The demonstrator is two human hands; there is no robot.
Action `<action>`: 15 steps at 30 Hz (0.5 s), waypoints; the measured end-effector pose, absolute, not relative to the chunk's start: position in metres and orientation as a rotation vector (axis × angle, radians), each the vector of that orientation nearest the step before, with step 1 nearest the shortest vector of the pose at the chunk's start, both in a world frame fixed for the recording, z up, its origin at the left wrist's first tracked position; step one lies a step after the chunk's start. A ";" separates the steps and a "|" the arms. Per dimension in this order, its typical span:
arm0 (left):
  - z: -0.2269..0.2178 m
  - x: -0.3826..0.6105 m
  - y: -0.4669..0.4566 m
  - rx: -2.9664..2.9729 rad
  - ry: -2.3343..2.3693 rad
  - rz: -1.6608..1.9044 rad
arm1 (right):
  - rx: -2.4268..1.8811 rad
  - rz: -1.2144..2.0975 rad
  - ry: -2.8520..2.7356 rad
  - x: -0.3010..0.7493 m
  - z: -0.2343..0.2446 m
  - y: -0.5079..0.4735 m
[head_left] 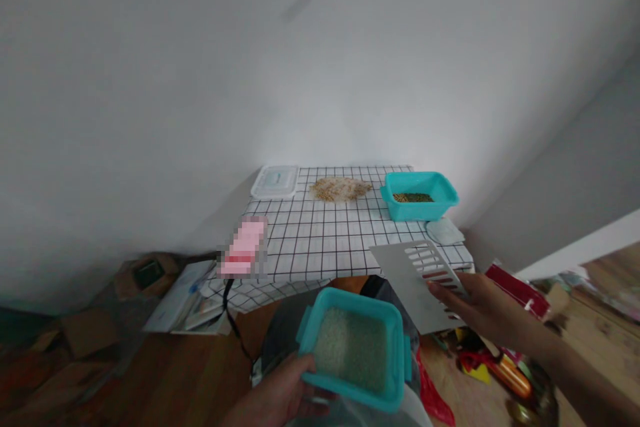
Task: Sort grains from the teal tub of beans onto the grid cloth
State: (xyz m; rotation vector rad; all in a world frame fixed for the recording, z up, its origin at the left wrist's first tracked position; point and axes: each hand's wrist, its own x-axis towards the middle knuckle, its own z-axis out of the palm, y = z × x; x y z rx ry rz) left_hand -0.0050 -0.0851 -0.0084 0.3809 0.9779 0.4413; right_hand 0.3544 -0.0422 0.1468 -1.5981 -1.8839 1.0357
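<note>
Down at the bottom of the head view, my left hand [287, 390] grips the near left edge of a teal plastic container [397, 347]. Fine pale grain-like material [353, 350] covers its bottom. To the right, my right hand [483, 310] pinches a thin, light grey flat plate [407, 283] by its slotted end and holds it tilted over the table's front edge. On the table, a loose pile of pale tan grains [340, 189] lies toward the back. A second teal container [420, 210] stands at the right, with green and tan grains [413, 197] inside.
A white grid-patterned cloth [320, 233] covers the table against the wall. A translucent lid [276, 182] lies at the back left, a pale flat item [444, 231] at the right. A blurred pink object [245, 247] is at the left edge. Cardboard boxes [90, 333] sit on the floor.
</note>
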 end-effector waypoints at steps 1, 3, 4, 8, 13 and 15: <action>0.001 -0.008 -0.084 0.379 0.948 0.404 | -1.587 1.123 -1.793 0.358 0.151 -0.044; 0.027 -0.013 -0.080 0.368 0.906 0.360 | -1.563 1.243 -1.533 0.365 0.158 -0.048; 0.042 -0.015 -0.076 0.378 0.892 0.326 | -1.556 1.263 -1.359 0.369 0.161 -0.049; 0.103 -0.021 -0.054 0.512 0.906 0.423 | -1.499 1.198 -0.676 0.380 0.162 -0.051; 0.127 -0.034 -0.021 0.554 0.977 0.571 | -1.424 1.280 -0.294 0.390 0.144 -0.048; 0.124 -0.038 -0.011 0.577 1.016 0.660 | -1.396 1.290 -0.181 0.389 0.136 -0.048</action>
